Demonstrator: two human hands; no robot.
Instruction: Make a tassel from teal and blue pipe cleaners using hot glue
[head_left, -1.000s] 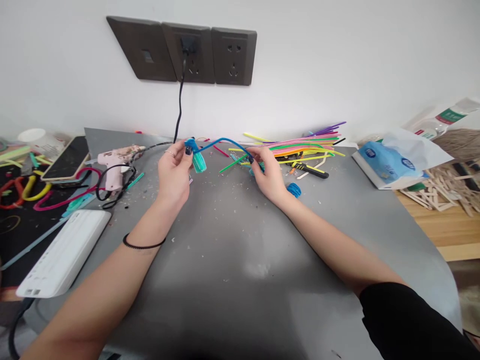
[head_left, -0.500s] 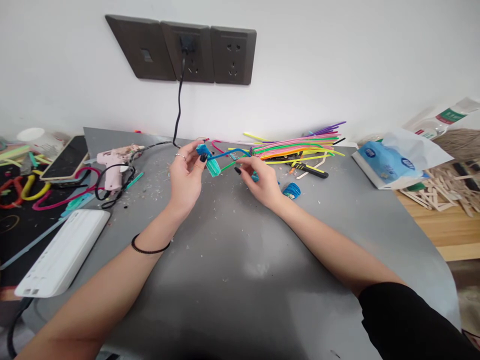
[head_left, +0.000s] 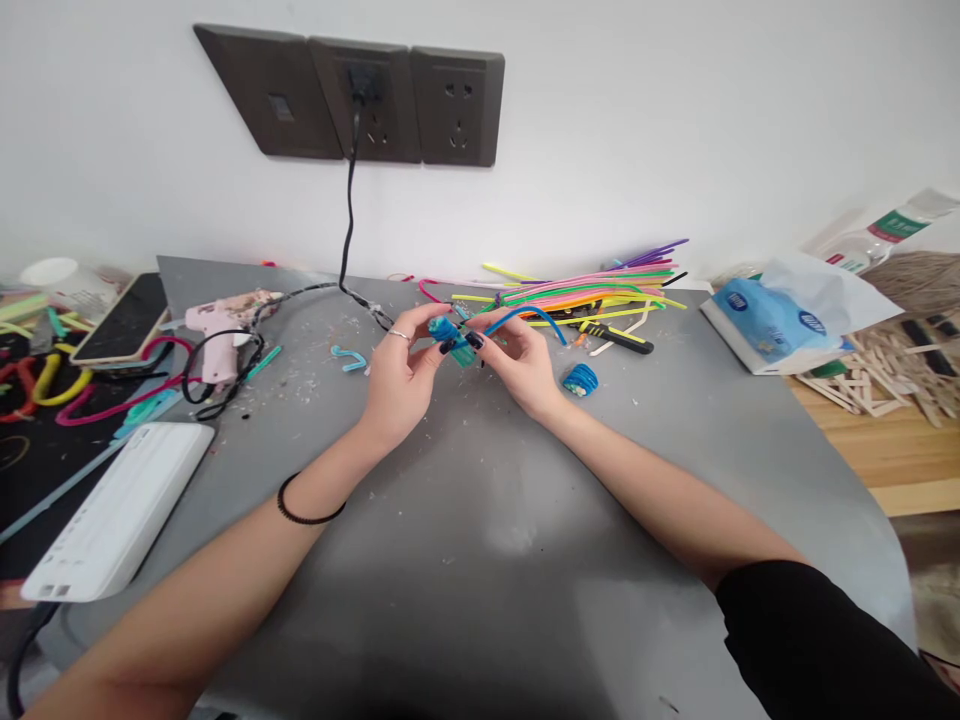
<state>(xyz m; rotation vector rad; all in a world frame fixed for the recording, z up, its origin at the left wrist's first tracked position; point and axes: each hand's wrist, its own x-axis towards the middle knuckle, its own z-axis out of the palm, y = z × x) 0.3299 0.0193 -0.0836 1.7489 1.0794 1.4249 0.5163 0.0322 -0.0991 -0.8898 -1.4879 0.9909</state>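
Observation:
My left hand (head_left: 401, 385) pinches a blue and teal pipe-cleaner piece (head_left: 444, 330) between thumb and fingers. Close against it, my right hand (head_left: 521, 365) grips a blue pipe cleaner (head_left: 544, 313), whose free end arches out to the right over the fingers. The thumbs of both hands nearly meet at the piece. Part of the piece is hidden by the fingers. To the right of my right hand, a wound blue piece (head_left: 580, 379) lies on the grey mat (head_left: 465, 520).
Behind my right hand are colored pipe cleaners (head_left: 592, 287) and a black-and-yellow tool (head_left: 619, 337). A pink glue gun (head_left: 219, 340) and a white power strip (head_left: 120, 510) lie left. A tissue pack (head_left: 776, 320) and wooden sticks (head_left: 870, 385) are at right.
My left hand has moved right with the blue and teal piece, so both hands are now close together. The blue pipe cleaner's free end now curves out to the right. A short light-blue curl shows at left.

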